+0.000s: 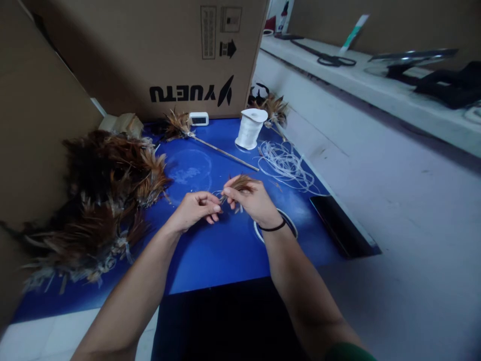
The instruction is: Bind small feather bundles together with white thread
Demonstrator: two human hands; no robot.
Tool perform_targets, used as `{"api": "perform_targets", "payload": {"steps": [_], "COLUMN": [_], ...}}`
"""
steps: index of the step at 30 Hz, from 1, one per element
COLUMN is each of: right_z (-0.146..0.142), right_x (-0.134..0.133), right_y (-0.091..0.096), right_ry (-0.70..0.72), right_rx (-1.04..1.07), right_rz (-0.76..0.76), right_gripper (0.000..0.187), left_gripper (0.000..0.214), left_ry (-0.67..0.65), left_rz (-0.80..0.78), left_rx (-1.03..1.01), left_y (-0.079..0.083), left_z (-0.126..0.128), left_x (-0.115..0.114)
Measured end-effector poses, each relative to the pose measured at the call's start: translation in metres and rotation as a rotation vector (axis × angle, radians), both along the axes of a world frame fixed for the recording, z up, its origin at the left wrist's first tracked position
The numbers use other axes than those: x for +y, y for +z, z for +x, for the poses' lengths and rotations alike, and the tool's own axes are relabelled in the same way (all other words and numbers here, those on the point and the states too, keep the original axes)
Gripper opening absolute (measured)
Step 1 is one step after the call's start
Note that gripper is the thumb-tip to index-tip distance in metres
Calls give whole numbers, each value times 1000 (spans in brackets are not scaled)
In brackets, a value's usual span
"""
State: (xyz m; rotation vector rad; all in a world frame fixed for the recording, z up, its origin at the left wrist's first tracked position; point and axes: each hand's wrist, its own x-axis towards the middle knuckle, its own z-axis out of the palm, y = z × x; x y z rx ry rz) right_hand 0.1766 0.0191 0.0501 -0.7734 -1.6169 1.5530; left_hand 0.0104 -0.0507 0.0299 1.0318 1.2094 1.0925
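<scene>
Head view: the left hand (pixel 201 208) and right hand (pixel 250 198) meet above the middle of the blue worktop (pixel 210 265), with a small brown feather bunch (pixel 242 183) between them. The right hand is closed on the bunch, thumb pressed against the fingers; the left hand has thumb and forefinger pinched at its stem end, other fingers loosely curled. A thin strand shows at this junction; I cannot tell which fingers secure it. A dark wristband (pixel 273 226) encircles the right wrist, which partly covers a pale ring-shaped item (pixel 257 231). A large feather pile (pixel 112 170) occupies the worktop's left edge. Toward the far edge lie a feather-tipped stick (pixel 225 152) and a white device with a dark display (pixel 199 119). The white spool (pixel 249 131) stands upright near the far right corner, just beside loose translucent strands (pixel 287 165). A flat black slab (pixel 340 225) lies along the right edge, close to the near right corner.
</scene>
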Motion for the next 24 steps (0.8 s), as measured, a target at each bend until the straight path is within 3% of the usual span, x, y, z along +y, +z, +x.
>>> {"api": "perform_targets", "payload": {"steps": [3,6,8,10,17,21,24], "right_z": [-2,-5,-7,-9,-8,-8,-10], "right_x": [0,-2,-5,-6,-6,-4,-3], "right_y": [-8,-19,-24,-28,-29,-25,-20], "right_ry": [-122,-98,-19,9,-3,-78,-52], "right_rx": [-158,-448,-602,-666,-618,-310,-117], "right_rz": [294,665,784,812,765,421,147], "right_gripper": [13,9,17,21,18,13,22], "left_gripper": [35,33,33,33,29,32,39], "left_ry": [129,290,330,329,320,232,94], "left_rz": [27,77,90,83,57,-17,-93], "left_rx": [31,53,60,59,50,-1,-62], "left_y": [-1,-3,-4,-5,-6,-7,-8], "left_z": [-9,-15,-17,-17,-12,-5,2], "left_x": [4,8,9,9,8,6,4]}}
